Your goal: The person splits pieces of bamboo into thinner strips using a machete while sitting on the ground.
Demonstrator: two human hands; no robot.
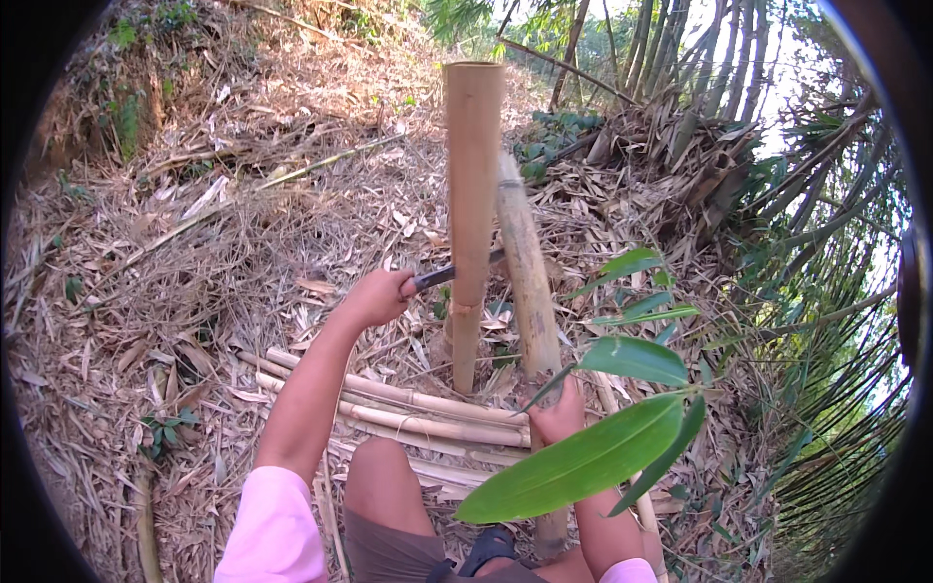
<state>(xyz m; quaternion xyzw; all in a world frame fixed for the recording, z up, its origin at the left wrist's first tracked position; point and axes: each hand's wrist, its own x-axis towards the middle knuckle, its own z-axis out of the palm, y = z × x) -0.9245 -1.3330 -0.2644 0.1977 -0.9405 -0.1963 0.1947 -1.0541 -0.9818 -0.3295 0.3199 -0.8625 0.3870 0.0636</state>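
Note:
My left hand is closed around the end of a long knife with a dark blade. The blade runs rightward to an upright split bamboo piece and is partly hidden by it; its tip side shows just beyond. Beside this piece leans a thicker bamboo pole. My right hand is wrapped around the pole's lower part. Green leaves hang in front of my right wrist and forearm, hiding some of the fingers.
Several long bamboo strips lie on the ground in front of my knees. Dry leaf litter covers the slope. Standing bamboo stems rise at the back right, and thin green stalks crowd the right edge.

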